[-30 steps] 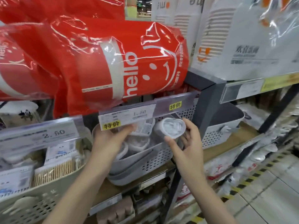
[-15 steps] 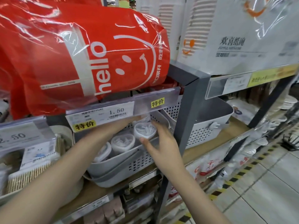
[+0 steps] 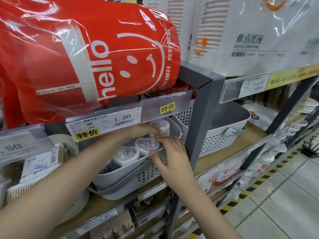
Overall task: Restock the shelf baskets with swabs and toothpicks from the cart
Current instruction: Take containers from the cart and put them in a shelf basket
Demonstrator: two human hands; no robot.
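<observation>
A grey slotted basket [image 3: 131, 184] sits on the shelf under the 1.50 price label [image 3: 105, 124]. It holds round clear tubs of white swabs: one at the front [image 3: 126, 155], one beside it [image 3: 146, 145], and one upright at the back [image 3: 160, 126]. My left hand [image 3: 141, 131] reaches in under the label, its fingers curled around the side of the back tub. My right hand [image 3: 170, 152] is at the basket's front right corner, fingers apart, thumb on the rim, holding nothing.
A red "hello" bag [image 3: 89, 57] overhangs the basket from the shelf above. A grey upright post [image 3: 198, 126] stands just right of my right hand. Beyond it is another slotted basket [image 3: 222, 135]. Toothpick packs [image 3: 34, 171] lie at the left.
My right hand has set its swab tub into the basket and let go. My left hand has reached deeper, to the back tub. The view has shifted to the right.
</observation>
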